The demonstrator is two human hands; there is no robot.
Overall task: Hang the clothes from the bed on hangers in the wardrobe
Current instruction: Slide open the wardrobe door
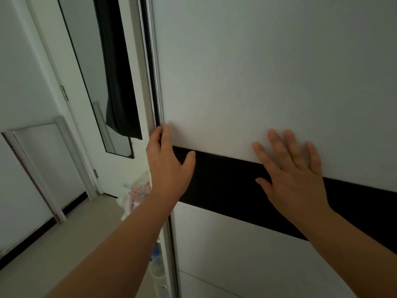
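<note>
Wardrobe door (268, 72) fills the right of the view: flat, smooth, matte white panel with a wide black band (225, 179) running across it at hand height. Its left edge carries a thin metal strip (155, 82), shiny and straight. Left hand (166, 162) grips that edge, fingers curled round the strip into the gap, thumb lying out flat on the black band. Right hand (294, 168) is open, fingers straight and slightly spread, palm pressed flat on the door face across the line where white meets black. Both forearms bare.

Behind the gap, a white room door (86, 125) with a tall narrow mirror panel (86, 50); a dark cloth (120, 82) shows there, soft, hanging in folds, cannot tell if it is real or reflected. A crinkled plastic bag (135, 196) with red print sits on the pale smooth floor (64, 244) near the door foot. A white framed panel (38, 160) leans on the left wall. Wardrobe inside, bed and clothes not in view.
</note>
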